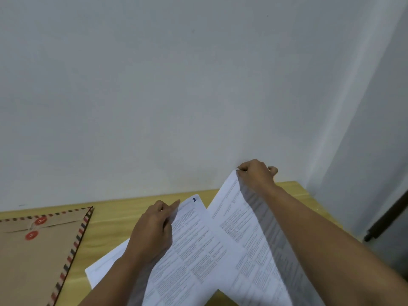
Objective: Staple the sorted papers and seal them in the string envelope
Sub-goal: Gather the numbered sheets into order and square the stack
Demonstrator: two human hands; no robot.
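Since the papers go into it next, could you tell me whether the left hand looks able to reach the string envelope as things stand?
Probably yes: the string envelope lies uncovered on the table to the left of the left hand, but that hand would first have to release the numbered sheet.

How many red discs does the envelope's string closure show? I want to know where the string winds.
2. One red disc sits on the flap of the envelope, which lies at the table's left; the other red disc is just below it on the envelope's body.
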